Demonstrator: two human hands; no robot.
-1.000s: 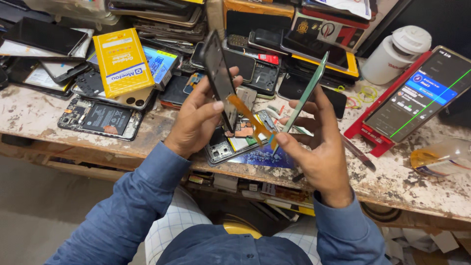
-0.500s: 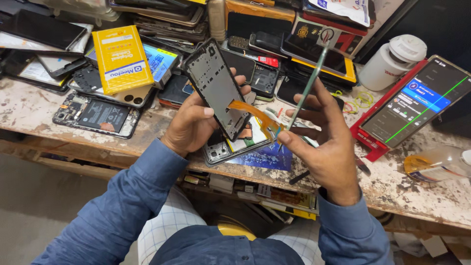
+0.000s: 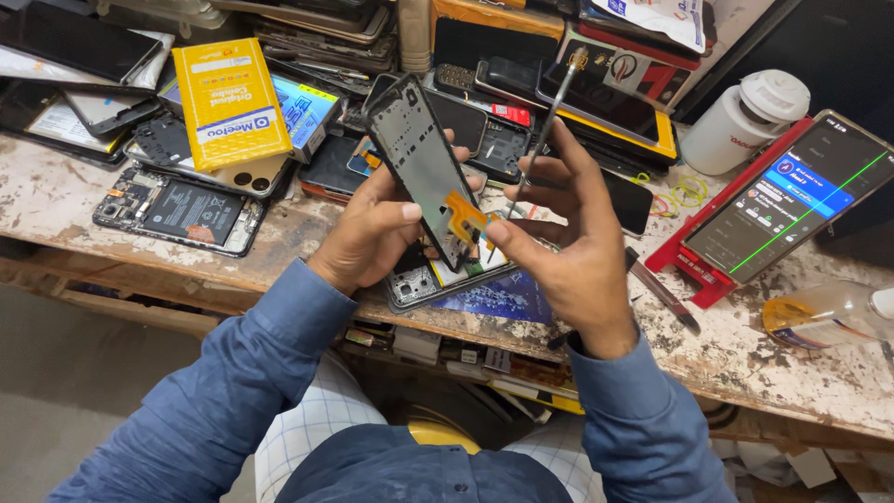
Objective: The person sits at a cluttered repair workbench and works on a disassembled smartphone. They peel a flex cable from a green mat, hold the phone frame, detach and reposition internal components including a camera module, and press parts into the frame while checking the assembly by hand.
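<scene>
Left hand [image 3: 372, 233] gripping a phone frame [image 3: 419, 168], tilted above the tabletop's [image 3: 773, 354] near edge. Right hand [image 3: 568, 251] pinching an orange flex strip [image 3: 468, 221] at the frame's lower end, thin tool [image 3: 545, 121] upright between the fingers. Directly beneath — an opened phone [image 3: 438, 275], just inside the edge. Little free room: stacked phones behind, gutted phone [image 3: 182, 210] left. Yellow box [image 3: 231, 101] far left atop the pile; red stand [image 3: 712, 270] with lit screen right — white jar [image 3: 750, 121] behind it.
</scene>
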